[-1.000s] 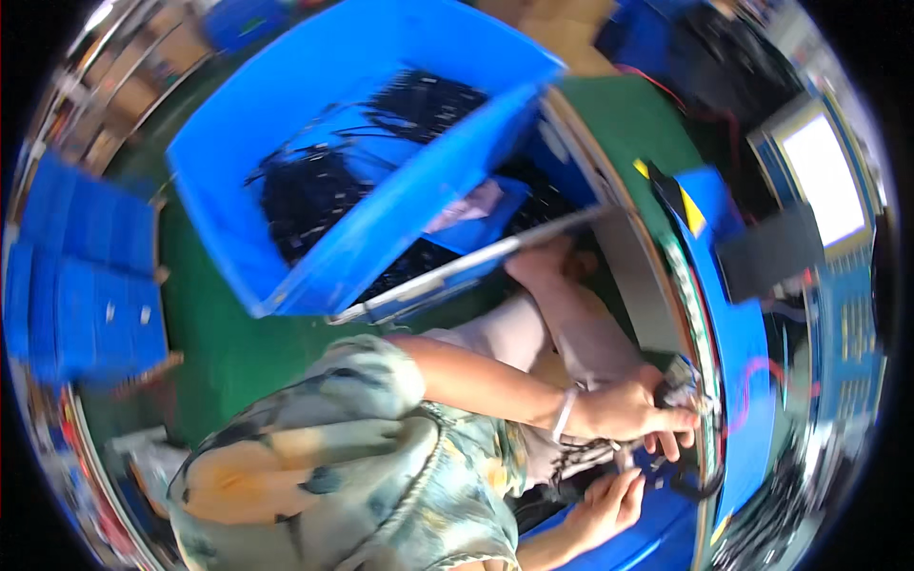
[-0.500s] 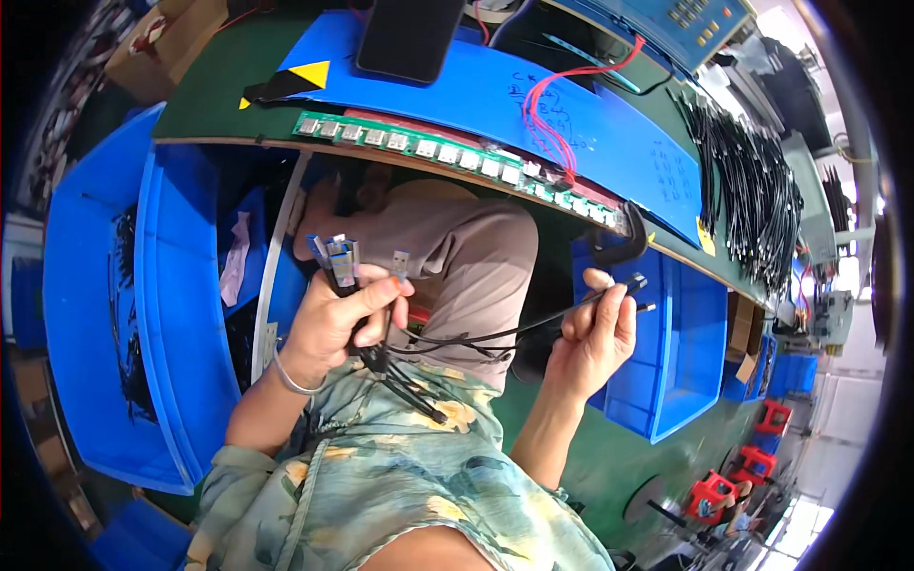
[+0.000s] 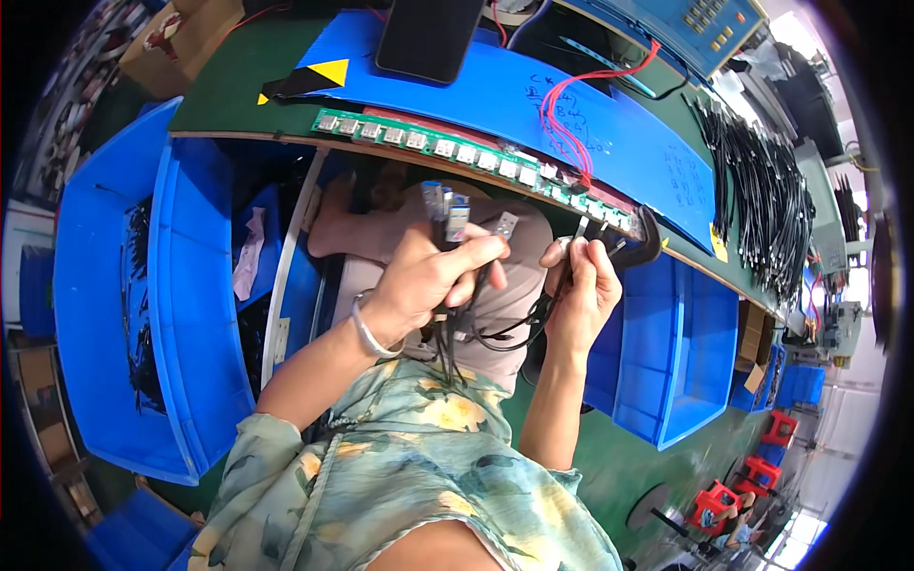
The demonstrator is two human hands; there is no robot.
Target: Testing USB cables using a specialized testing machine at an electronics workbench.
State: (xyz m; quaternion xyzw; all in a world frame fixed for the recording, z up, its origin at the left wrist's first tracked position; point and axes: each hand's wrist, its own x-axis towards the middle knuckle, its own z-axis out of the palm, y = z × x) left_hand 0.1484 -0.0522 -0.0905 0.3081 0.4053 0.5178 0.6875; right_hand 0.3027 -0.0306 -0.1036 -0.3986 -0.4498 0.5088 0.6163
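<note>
My left hand [image 3: 428, 276] is closed around a bundle of black USB cables [image 3: 447, 328], their metal plugs [image 3: 447, 214] sticking up above the fist. One plug [image 3: 506, 226] stands apart, pinched by the thumb and fingers. At the bench edge, my right hand [image 3: 583, 295] pinches the other ends of black cable, with small connectors [image 3: 583, 228] pointing at the right part of a green circuit board [image 3: 428, 143]. That board carries a row of metal sockets, smaller ones at its right. Whether a connector is seated in a socket I cannot tell. Slack cable loops between my hands.
A black clamp [image 3: 651, 238] grips the bench edge beside my right hand. Blue bins [image 3: 195, 314] stand left, another blue bin [image 3: 657, 352] right. On the bench lie a phone [image 3: 428, 38], red wires [image 3: 562, 105], a blue instrument [image 3: 685, 33] and bunched black cables [image 3: 757, 190].
My left hand has moved right with the cable bundle. My right hand has gone up and slightly left, bringing its connectors from beyond the bench edge to the board's small sockets.
</note>
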